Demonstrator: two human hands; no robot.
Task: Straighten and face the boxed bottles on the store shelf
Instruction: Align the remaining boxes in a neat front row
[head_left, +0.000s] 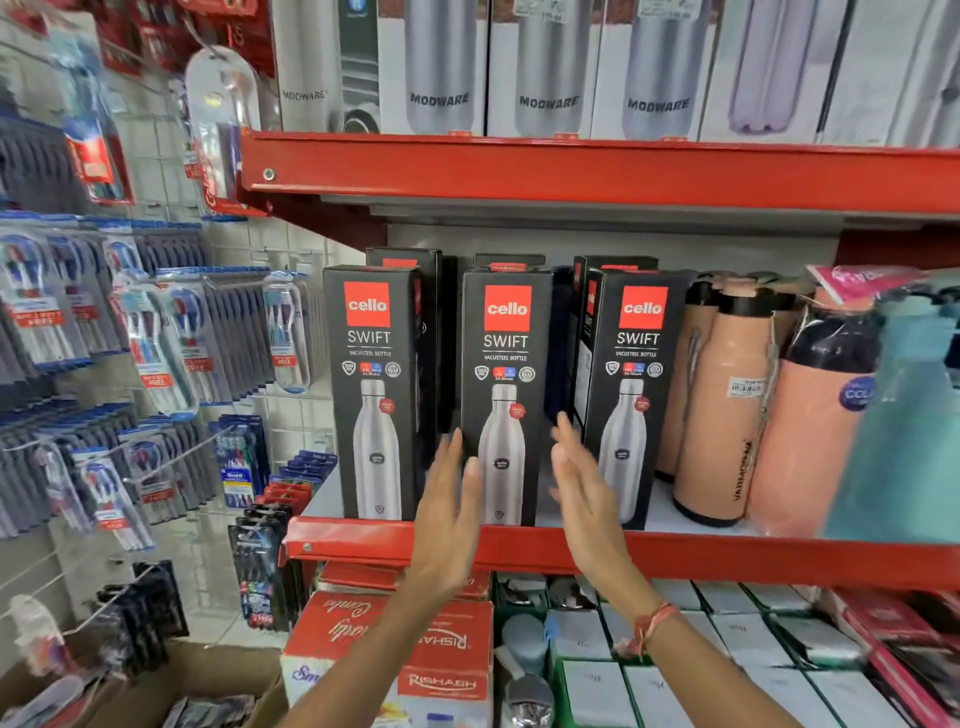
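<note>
Three black Cello Swift bottle boxes stand upright at the front of the red shelf (363, 540): a left box (371, 389), a middle box (504, 374) and a right box (631, 384). More such boxes stand behind them. My left hand (449, 499) is flat, fingers apart, at the lower left edge of the middle box with its thumb on the box front. My right hand (584, 483) is flat and a little blurred in the gap between the middle and right boxes. Neither hand holds a box.
Peach flasks (727, 410) and a teal bottle (904, 431) stand right of the boxes. White Modware boxes (545, 67) fill the upper shelf. Toothbrush packs (156, 353) hang on a grid wall at left. Red cartons (395, 639) and white boxes (748, 644) sit below.
</note>
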